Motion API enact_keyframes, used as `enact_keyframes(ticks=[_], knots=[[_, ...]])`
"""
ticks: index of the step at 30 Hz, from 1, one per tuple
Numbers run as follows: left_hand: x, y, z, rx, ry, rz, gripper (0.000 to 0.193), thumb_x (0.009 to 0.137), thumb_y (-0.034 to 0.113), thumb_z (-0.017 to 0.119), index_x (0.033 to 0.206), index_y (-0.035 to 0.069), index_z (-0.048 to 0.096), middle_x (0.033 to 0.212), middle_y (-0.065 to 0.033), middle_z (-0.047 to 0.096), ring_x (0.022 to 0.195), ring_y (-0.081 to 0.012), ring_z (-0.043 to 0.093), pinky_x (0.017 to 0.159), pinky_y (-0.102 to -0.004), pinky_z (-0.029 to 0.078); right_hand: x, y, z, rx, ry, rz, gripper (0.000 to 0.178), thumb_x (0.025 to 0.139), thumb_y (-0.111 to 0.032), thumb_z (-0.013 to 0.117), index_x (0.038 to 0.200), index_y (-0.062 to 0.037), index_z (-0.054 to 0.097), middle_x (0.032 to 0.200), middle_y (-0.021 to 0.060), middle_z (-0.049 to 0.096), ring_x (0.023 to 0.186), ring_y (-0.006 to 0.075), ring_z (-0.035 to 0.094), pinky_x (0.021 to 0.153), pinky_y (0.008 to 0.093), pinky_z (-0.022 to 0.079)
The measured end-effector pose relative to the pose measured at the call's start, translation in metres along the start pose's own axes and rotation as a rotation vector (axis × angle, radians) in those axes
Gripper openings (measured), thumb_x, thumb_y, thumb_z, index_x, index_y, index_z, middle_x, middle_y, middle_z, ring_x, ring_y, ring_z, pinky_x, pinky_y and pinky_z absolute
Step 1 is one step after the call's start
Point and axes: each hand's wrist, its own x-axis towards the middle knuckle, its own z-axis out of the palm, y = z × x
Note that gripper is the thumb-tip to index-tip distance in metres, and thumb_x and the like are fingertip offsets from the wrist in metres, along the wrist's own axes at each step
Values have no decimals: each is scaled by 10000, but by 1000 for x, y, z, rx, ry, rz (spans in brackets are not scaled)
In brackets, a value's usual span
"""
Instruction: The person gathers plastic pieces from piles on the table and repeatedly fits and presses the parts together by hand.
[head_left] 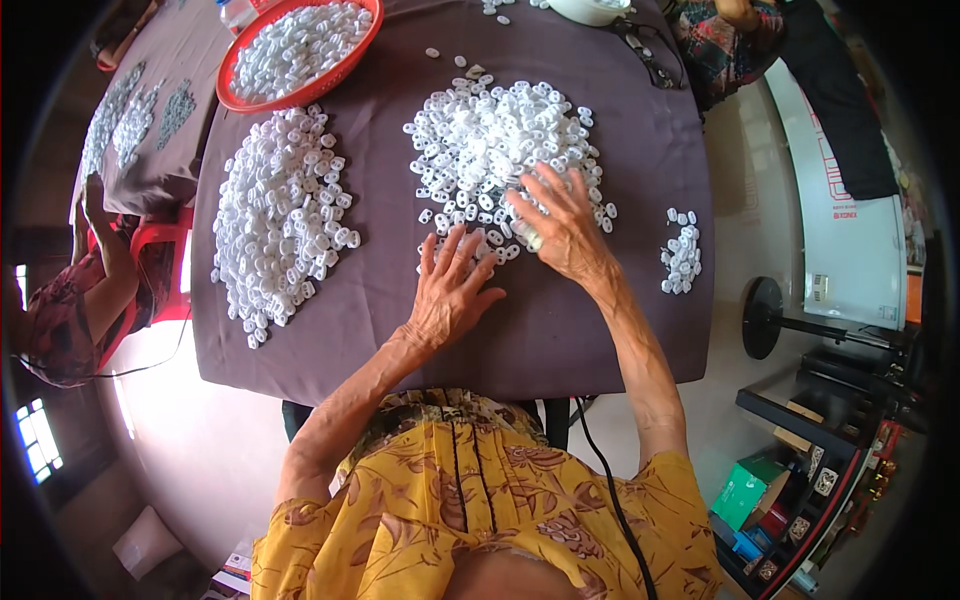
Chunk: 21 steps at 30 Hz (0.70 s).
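The left hand (445, 302) has its fingers spread and released over white two-holed oval pieces (500, 130) at the central pile's near edge; the right hand (572, 238) fans over the pile's right side, and I cannot tell whether its thumb grips any. Beyond, a red basket (312, 94) brims with similar pieces, and a white bowl (590, 14) is cut off above, contents unclear.

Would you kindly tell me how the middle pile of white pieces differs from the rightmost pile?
The middle pile is large; the rightmost pile is small. The left hand and right hand are at the middle pile; neither touches the rightmost pile. Both contain white pieces.
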Motion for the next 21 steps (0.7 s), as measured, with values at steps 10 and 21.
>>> enact_keyframes(ticks=[10, 21], knots=[[-29, 11, -20, -44, -65, 19, 405, 695, 232, 697, 1041, 67, 565, 1258, -129, 430, 1224, -321, 345, 1001, -523, 231, 0, -9, -4, -61, -176, 60, 312, 768, -174, 586, 1065, -78, 567, 1051, 120, 484, 1119, 313, 385, 965, 514, 248], [-25, 6, -27, -53, -9, 5, 380, 705, 200, 687, 1038, 66, 564, 1224, -135, 449, 1196, -320, 378, 990, -502, 263, -14, -22, -16, 91, -37, -53, 288, 677, -16, 561, 957, -71, 604, 1019, 104, 514, 1109, 304, 416, 969, 491, 277]])
